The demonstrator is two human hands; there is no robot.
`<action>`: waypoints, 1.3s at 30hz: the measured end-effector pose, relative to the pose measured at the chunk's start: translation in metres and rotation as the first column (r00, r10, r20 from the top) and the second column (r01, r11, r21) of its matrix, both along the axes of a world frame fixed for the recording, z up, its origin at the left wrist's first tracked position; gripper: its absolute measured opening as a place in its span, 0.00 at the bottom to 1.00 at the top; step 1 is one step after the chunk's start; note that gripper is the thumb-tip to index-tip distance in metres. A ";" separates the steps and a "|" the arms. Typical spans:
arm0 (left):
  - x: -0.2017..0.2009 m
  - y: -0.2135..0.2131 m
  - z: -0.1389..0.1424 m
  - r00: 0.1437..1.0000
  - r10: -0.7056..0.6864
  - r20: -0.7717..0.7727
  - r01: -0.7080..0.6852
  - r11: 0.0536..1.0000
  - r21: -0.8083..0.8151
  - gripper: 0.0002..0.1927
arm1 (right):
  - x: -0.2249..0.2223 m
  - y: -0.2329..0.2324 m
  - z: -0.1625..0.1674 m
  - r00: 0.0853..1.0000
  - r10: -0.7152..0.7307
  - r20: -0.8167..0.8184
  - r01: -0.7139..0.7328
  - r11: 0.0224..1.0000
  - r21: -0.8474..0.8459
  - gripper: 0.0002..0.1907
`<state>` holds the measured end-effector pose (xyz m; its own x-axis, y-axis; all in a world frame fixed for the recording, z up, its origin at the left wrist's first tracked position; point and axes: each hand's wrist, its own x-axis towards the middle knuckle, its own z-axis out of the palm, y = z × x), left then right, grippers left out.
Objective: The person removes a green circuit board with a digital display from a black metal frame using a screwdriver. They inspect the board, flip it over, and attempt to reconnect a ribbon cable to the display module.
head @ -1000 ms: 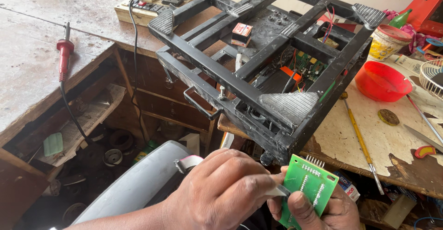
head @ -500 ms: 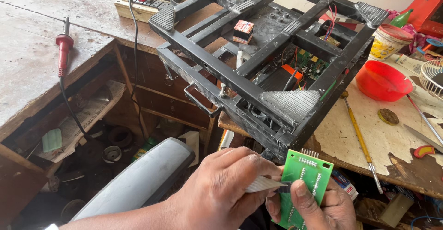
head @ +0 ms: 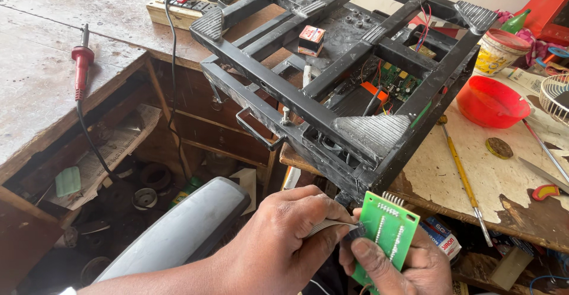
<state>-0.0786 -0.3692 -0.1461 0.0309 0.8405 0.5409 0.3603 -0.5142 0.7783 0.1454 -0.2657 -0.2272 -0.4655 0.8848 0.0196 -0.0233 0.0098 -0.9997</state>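
Observation:
My right hand [head: 409,268] holds a small green circuit board [head: 391,230] upright, its thumb pressed on the board's lower left edge. My left hand [head: 278,250] pinches a flat grey ribbon cable [head: 326,227] whose dark end meets that left edge. Both hands sit just below the near corner of a black plastic frame [head: 332,93]. The frame lies tilted on the bench, with wires and a green board showing inside it.
A red-handled soldering iron [head: 82,64] lies on the left worktop, and a power strip [head: 184,7] sits at the back. To the right are a red bowl [head: 492,102], a yellow screwdriver [head: 463,173] and a painted tub [head: 498,52]. A grey curved cover [head: 178,230] lies below left.
My hands and the green board have lifted slightly toward the frame's corner. The left hand's fingers have shifted on the ribbon cable at the board's edge.

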 end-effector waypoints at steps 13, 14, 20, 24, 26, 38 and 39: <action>0.002 0.004 -0.005 1.000 -0.008 -0.014 0.008 1.000 -0.022 0.02 | 0.007 0.011 -0.002 1.000 0.020 -0.005 -0.020 0.997 -0.070 0.19; 0.002 0.004 -0.005 1.000 -0.016 -0.008 0.016 1.000 -0.010 0.02 | 0.006 0.011 -0.002 1.000 0.019 0.004 -0.019 0.997 -0.076 0.19; 0.000 0.007 -0.001 0.987 0.032 -0.160 -0.028 0.999 0.027 0.02 | -0.015 -0.008 0.015 0.985 -0.153 0.086 0.133 0.970 0.204 0.18; 0.001 0.008 0.001 0.970 0.043 -0.239 -0.077 0.988 -0.132 0.06 | -0.030 -0.023 0.033 0.947 -0.294 0.128 0.211 0.871 0.443 0.17; 0.001 0.009 0.001 0.980 0.051 -0.190 -0.069 0.993 -0.091 0.09 | -0.032 -0.021 0.039 0.921 -0.309 0.238 0.174 0.872 0.458 0.20; -0.011 0.015 -0.010 0.908 0.346 -0.236 -0.263 0.910 0.319 0.16 | -0.030 -0.026 0.024 0.958 -0.112 0.264 -0.071 0.800 0.595 0.39; -0.010 0.012 -0.012 0.899 0.352 -0.259 -0.263 0.909 0.324 0.15 | -0.028 -0.030 0.026 0.974 -0.083 0.211 -0.089 0.715 0.693 0.38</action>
